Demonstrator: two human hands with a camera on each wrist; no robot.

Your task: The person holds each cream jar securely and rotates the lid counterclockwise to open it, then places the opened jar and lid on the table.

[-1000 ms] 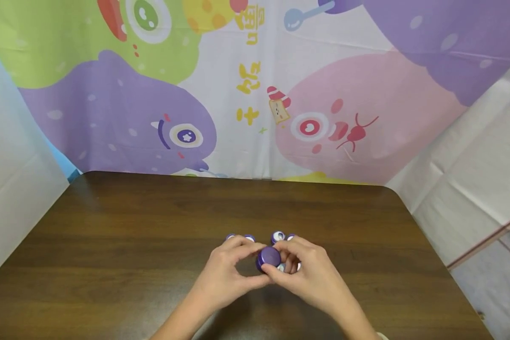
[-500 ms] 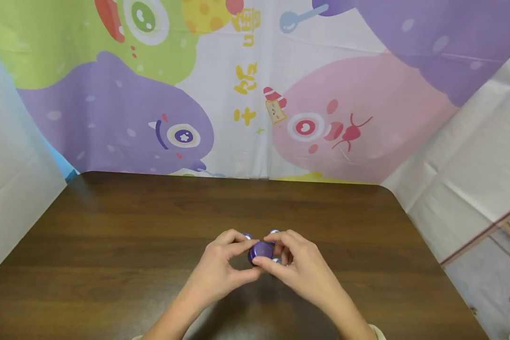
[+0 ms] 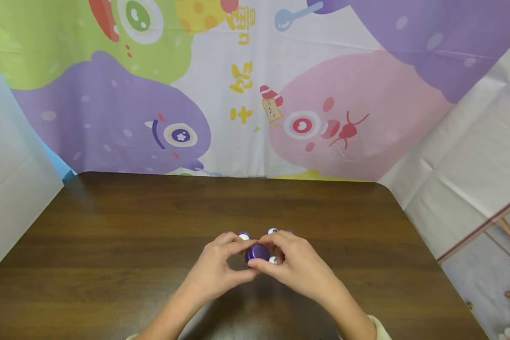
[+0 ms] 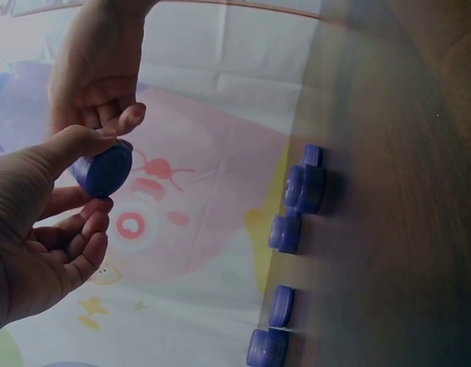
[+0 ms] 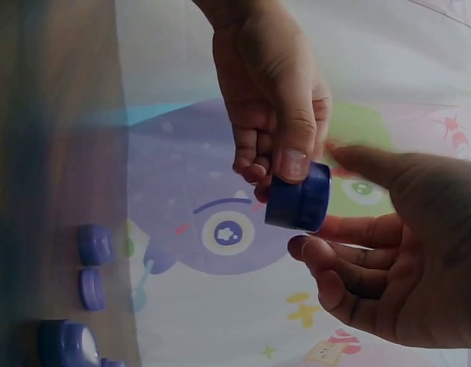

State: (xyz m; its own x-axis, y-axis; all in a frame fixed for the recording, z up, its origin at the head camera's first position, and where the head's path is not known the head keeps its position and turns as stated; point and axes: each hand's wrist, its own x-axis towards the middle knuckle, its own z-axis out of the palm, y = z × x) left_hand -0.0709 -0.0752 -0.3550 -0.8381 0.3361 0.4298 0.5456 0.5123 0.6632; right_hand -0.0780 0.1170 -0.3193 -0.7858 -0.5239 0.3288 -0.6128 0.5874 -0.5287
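I pinch a purple cap [image 3: 257,252] between my left hand [image 3: 216,269] and right hand [image 3: 297,269], lifted off the table [image 3: 110,245] toward its near edge. Behind it, my wrist views reveal more caps [image 4: 297,200] in a row, mostly hidden from my head.

A dark brown wooden table [image 3: 110,245] with rounded far corners carries the things. Several small purple caps [image 4: 304,187] lie directly on it in a loose cluster near its middle, some showing white insides [image 3: 243,235]. In the left wrist view they form a rough row, some touching, others slightly apart.
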